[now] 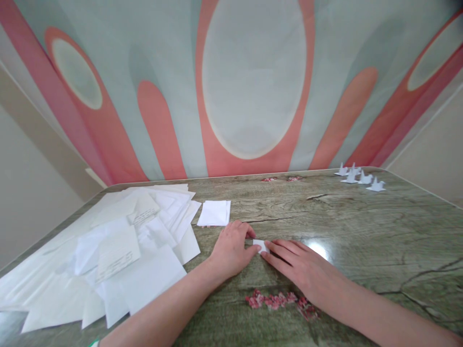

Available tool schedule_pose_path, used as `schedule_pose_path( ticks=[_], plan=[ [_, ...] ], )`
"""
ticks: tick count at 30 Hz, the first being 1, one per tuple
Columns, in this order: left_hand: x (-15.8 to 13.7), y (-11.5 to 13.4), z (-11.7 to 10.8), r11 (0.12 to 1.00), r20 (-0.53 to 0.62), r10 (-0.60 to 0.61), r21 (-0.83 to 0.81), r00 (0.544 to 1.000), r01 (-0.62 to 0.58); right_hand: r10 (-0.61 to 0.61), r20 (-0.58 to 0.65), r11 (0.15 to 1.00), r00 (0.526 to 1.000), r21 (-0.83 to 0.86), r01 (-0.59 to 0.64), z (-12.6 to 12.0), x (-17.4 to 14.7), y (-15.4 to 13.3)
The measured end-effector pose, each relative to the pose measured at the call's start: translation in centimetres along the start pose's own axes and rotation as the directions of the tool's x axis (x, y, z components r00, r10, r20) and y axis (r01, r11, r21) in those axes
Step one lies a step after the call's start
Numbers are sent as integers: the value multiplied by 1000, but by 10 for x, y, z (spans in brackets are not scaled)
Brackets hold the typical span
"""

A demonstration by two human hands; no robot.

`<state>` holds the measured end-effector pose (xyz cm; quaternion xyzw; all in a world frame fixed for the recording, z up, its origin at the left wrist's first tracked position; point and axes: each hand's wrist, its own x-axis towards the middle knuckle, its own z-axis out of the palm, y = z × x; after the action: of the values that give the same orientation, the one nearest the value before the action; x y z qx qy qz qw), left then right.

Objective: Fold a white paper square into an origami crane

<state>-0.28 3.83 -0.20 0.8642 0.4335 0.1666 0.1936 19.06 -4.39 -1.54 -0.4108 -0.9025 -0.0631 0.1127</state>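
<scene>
A small folded piece of white paper (260, 245) lies on the wood-patterned table between my two hands. My left hand (233, 246) has its thumb and curled index finger at the paper's left side, the thumb touching it. From the right, my right hand (298, 262) rests its fingertips on the paper's right edge, fingers close together and stretched out over the table. Just beyond my left hand sits a short stack of square white sheets (214, 213).
A big spread of loose white papers (152, 270) covers the left of the table (361, 270). Several folded paper cranes (376, 185) stand at the far right. Behind the table rises a wall covering (253, 166) in pink and grey-green.
</scene>
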Motion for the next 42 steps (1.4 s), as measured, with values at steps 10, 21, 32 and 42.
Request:
schedule_pose_path(
  ticks=[10, 21, 32, 42],
  plan=[
    [-4, -3, 2, 995, -17, -50, 81, 999, 51, 31, 15, 997, 999, -67, -30, 0, 3, -7],
    [-6, -12, -2, 987, -19, -68, 144, 998, 70, 29, 27, 998, 999, -48, -28, 1, 1, -6],
    [-26, 23, -19, 919, 56, 9, 392, 998, -30, 27, 17, 999, 999, -45, -26, 8, 0, -5],
    [-49, 43, -6, 798, 199, -21, 594, 980, -103, 19, -16, 999, 1000, -48, -20, 7, 2, -6]
  ],
)
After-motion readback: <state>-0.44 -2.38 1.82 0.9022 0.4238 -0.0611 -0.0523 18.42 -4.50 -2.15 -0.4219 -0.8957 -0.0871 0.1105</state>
